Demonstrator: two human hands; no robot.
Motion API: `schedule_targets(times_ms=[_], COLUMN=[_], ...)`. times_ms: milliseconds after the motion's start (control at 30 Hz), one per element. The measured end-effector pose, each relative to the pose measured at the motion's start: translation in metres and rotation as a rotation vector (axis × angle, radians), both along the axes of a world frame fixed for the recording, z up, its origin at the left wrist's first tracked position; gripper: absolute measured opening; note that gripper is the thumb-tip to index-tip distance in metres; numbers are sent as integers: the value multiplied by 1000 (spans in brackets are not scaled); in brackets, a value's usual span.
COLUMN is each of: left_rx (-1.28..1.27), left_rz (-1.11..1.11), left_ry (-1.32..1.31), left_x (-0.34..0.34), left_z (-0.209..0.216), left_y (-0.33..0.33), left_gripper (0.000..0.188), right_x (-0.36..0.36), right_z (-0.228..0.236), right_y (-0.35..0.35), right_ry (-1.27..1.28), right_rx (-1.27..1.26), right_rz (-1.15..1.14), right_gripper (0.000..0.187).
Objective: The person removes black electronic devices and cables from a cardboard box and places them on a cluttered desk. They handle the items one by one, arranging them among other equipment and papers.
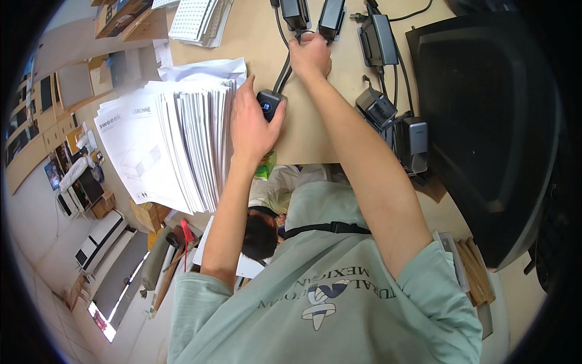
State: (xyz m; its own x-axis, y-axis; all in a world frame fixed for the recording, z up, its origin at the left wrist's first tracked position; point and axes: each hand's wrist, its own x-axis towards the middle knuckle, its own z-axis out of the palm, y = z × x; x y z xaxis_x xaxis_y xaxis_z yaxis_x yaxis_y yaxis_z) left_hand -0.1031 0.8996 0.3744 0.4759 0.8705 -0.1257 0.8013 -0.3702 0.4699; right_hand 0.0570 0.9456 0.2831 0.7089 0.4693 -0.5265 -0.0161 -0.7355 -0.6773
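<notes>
My left hand (pixel 253 124) is at the edge of the paper stack. Between its thumb and straightened fingers sits a small black device (pixel 267 102) with a lit display. Black cables (pixel 284 74) run from the device toward the far side of the desk. There my right hand (pixel 311 56) is closed, its fingers curled around a black cable at the near ends of two black power adapters (pixel 296 13). Its fingertips are partly hidden, so the exact grip on the cable is hard to see.
A tall stack of printed sheets (pixel 200 133) stands beside my left hand. To the right lie another black adapter (pixel 377 40), a black charger (pixel 376 106) and a grey-black device (pixel 414 142). A large dark monitor (pixel 485 127) borders the desk (pixel 315 133). White perforated sheets (pixel 197 21) lie at the far left.
</notes>
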Motion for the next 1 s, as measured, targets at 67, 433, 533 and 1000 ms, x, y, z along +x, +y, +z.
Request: schedule_targets(times_ms=[67,433,533,1000], left_rx=[40,167,289,152], left_rz=[-27,-171,-336,-655], left_ry=[-41,-191,-174,629], left_x=[12,55,72,119], left_z=[-1,-7,-3,36], left_y=[15,83,98,155], left_gripper=[70,45,51,69], right_x=[-5,-20,-24,-10], right_z=[1,-6,-9,-12], right_y=[3,37,33,-13], right_ry=[47,171,82,289], right_rx=[-19,180,297,429], right_rz=[-21,-535,-526,-237], right_gripper=[31,23,21,27])
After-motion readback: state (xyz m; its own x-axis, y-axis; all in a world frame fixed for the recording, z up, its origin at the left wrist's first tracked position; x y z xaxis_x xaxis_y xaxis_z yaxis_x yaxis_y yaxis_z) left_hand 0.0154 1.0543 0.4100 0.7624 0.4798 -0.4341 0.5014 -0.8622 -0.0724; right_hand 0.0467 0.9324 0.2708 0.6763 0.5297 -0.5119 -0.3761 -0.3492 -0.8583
